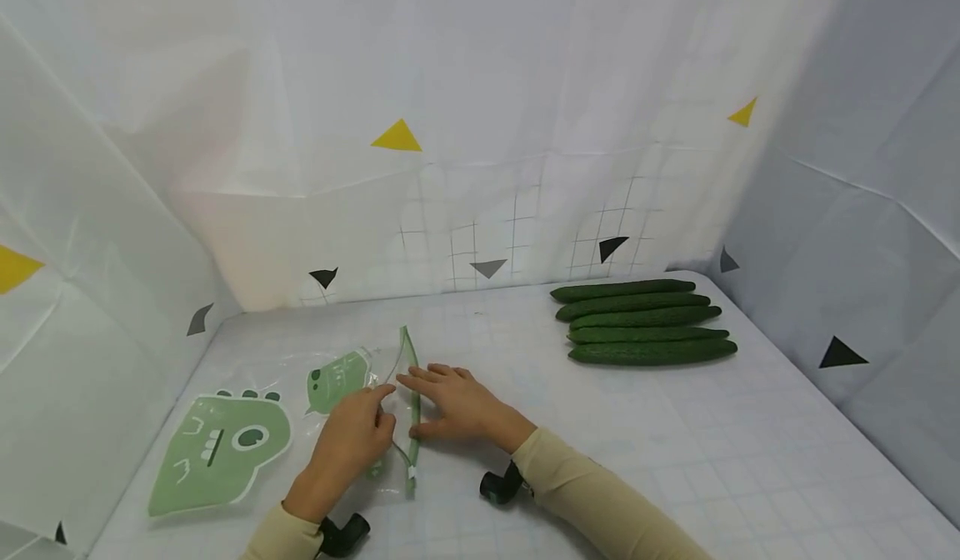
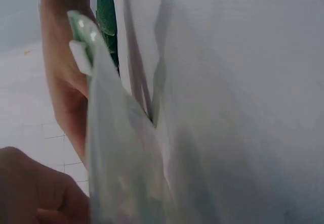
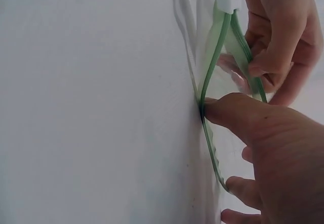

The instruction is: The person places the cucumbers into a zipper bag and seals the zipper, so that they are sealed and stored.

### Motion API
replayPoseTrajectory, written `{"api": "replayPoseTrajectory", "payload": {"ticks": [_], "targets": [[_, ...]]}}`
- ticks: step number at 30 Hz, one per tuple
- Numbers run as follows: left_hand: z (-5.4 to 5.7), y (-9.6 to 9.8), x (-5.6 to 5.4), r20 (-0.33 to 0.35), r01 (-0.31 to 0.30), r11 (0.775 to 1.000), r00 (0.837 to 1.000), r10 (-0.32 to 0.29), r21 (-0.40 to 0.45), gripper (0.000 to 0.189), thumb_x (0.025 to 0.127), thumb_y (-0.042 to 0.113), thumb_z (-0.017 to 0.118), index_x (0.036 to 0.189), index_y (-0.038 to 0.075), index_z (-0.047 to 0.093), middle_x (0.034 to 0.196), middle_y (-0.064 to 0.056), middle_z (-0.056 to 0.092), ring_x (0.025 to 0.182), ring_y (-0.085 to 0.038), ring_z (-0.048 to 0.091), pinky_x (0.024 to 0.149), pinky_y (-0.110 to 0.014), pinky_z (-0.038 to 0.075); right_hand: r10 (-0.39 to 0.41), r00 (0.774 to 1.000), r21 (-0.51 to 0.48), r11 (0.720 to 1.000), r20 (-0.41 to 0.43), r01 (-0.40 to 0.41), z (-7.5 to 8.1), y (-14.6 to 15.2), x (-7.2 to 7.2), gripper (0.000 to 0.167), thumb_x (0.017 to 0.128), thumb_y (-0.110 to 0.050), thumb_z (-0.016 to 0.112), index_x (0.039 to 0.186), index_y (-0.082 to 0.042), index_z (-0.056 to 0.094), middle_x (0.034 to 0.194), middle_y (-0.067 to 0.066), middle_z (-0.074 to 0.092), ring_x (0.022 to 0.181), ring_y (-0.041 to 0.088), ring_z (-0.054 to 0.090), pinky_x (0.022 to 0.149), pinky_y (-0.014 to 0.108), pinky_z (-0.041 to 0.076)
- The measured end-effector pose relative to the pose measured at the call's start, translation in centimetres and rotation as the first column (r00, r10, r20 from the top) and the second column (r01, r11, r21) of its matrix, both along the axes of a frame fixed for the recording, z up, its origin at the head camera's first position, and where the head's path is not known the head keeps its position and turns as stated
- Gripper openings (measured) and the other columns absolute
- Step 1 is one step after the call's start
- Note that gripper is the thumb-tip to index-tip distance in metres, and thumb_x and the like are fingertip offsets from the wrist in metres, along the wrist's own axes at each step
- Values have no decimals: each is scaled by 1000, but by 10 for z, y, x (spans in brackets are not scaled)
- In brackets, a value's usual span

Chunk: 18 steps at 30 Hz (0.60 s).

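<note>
Head view let me judge the opening well along: the clear bag point(image 1: 336, 383) gaped on the table point(image 1: 637, 435), the left hand point(image 1: 352, 435) pinching one green edge point(image 3: 242, 43), the right hand point(image 1: 461, 406), fingers loosely extended, seemingly against the other, while five cucumbers point(image 1: 645, 317) lay outside, farther right.

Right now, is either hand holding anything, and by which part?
The left hand pinches the clear bag by one green zip strip; the right hand touches the opposite strip.
</note>
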State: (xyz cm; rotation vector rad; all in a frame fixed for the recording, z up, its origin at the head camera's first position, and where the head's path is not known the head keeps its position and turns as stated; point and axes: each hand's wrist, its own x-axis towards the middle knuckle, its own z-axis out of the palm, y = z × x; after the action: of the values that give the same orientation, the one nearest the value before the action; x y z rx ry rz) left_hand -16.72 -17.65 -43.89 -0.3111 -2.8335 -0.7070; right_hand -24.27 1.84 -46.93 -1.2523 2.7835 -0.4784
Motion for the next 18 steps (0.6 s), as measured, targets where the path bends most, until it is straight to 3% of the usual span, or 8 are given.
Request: {"api": "replayPoseTrajectory", "payload": {"ticks": [6, 8, 13, 18], "targets": [[1, 1, 1, 8, -101, 994, 995, 102, -28, 33, 90, 9, 69, 120, -5, 71, 73, 2, 57, 62, -14, 51, 53, -36, 47, -8, 1000, -3, 1000, -2, 8, 1, 0, 2, 83, 95, -51, 75, 165, -28, 35, 165, 0, 37, 150, 28, 33, 115, 56, 32], [2, 1, 1, -6, -119, 992, 993, 118, -50, 35, 89, 8, 70, 122, -4, 71, 80, -4, 62, 64, -17, 55, 53, -38, 49, -12, 1000, 3, 1000, -6, 12, 1, -1, 1, 83, 95, -51, 74, 165, -29, 34, 165, 0, 37, 149, 29, 34, 115, 56, 32], [1, 0, 1, -18, -112, 991, 994, 111, -78, 45, 87, 2, 65, 131, -5, 67, 106, -20, 67, 68, -23, 58, 53, -42, 50, -22, 1000, 5, 1000, 13, 22, -1, -1, 1, 84, 95, -51, 74, 165, -29, 33, 165, 0, 36, 150, 30, 34, 115, 57, 32], [-1, 0, 0, -30, -93, 994, 995, 91, -56, 45, 90, -1, 64, 134, -8, 64, 105, -18, 65, 73, -24, 61, 56, -41, 52, -21, 1000, -2, 1000, 17, 21, -2, 0, 1, 84, 96, -51, 74, 165, -29, 33, 164, 1, 37, 150, 30, 33, 116, 58, 31]]}}
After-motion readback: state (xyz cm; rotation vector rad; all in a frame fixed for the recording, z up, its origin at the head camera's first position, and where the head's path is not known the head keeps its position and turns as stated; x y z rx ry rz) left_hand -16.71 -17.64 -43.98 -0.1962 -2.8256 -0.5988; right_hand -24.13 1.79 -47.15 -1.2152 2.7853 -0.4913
